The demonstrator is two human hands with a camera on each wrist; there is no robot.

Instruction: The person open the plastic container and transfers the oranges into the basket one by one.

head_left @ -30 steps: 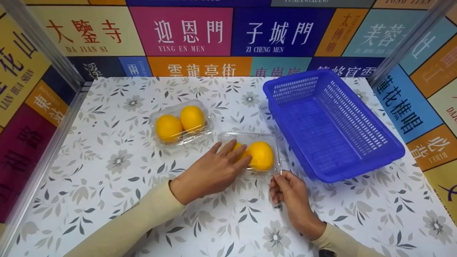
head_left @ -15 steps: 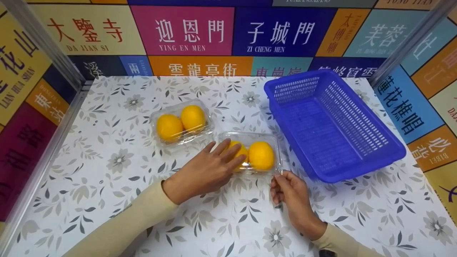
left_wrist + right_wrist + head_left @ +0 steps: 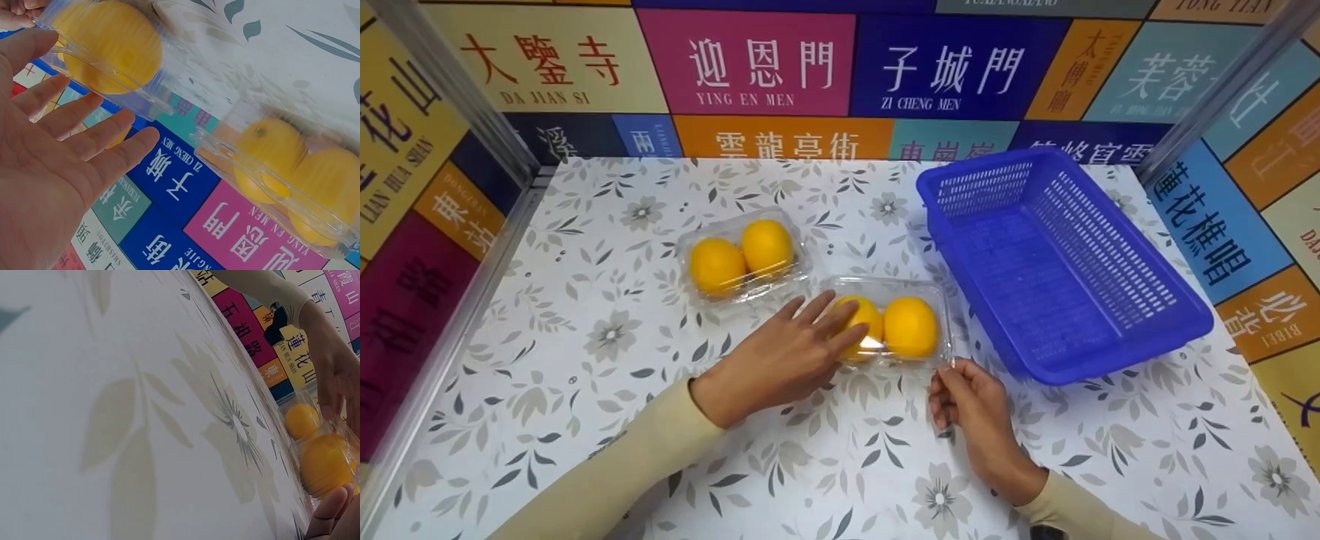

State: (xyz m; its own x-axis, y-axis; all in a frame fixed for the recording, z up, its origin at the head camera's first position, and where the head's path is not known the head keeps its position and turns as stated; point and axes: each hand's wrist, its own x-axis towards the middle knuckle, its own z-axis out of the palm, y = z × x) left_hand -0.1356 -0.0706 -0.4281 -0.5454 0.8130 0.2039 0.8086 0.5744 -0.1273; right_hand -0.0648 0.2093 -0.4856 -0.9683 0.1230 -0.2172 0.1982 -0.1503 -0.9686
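Note:
A clear plastic clamshell box (image 3: 949,319) with two oranges (image 3: 910,328) stands in the middle of the table, its lid down. The left hand (image 3: 772,360) hovers at its left side with fingers spread and nearly straight, hiding part of the left orange; in the left wrist view the fingers look apart from the box. At the box's front right corner, the right hand (image 3: 979,427) pinches the rim between thumb and forefinger. A second clear clamshell box (image 3: 690,292), also holding two oranges (image 3: 767,247), sits farther left and back, touched by neither hand.
A blue plastic basket (image 3: 1035,300) with slotted sides stands right of the boxes, close to the nearer one. The table (image 3: 585,390) has a floral cover. Printed panels (image 3: 750,67) and metal posts (image 3: 472,90) enclose the back and sides.
The left hand has drawn back to the left, so more of the nearer box's left orange shows. The right hand stays at the box corner, and both boxes keep their places.

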